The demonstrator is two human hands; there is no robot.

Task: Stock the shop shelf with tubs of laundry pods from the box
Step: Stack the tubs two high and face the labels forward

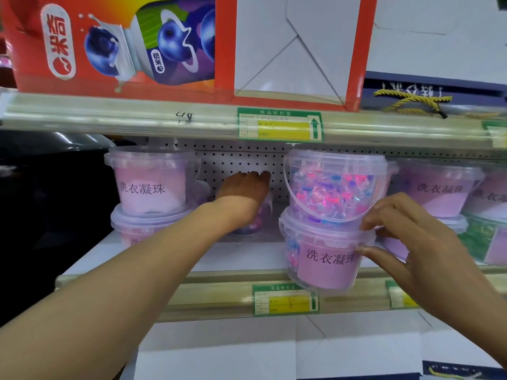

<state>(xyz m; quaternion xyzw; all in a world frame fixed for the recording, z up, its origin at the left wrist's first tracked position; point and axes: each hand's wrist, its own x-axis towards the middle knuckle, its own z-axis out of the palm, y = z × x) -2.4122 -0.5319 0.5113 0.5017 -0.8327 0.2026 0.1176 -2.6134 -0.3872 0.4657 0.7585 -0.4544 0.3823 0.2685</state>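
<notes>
The left hand (244,187) reaches deep into the shelf, palm down over the lid of a clear plastic tub of pink and purple laundry pods (256,219) standing at the back, near the white perforated back panel (233,160). Its fingers curl over the far edge, so it looks to be gripping the tub, though the wrist hides most of the contact. The right hand (406,231) grasps a front tub with a pink paper label (323,253), thumb on the label side and fingertips (369,224) on the lid rim. This tub overhangs the front edge of the white metal shelf (170,259) and carries a second clear tub of pods with a hoop handle (334,187) stacked on it.

To do this step well, I would judge that the back tub should be seated flat and squarely behind the row first. Then the front pair should be slid back as one, pressing low on the bottom tub so the top one does not tip. Labels should face forward, as on the left stack of two labelled tubs (149,185).

The left arm is stretched nearly straight, forearm angled up and inward. The right arm is bent less, with the wrist cocked and the fingers spread around the tub's side. The box is not in view.
</notes>
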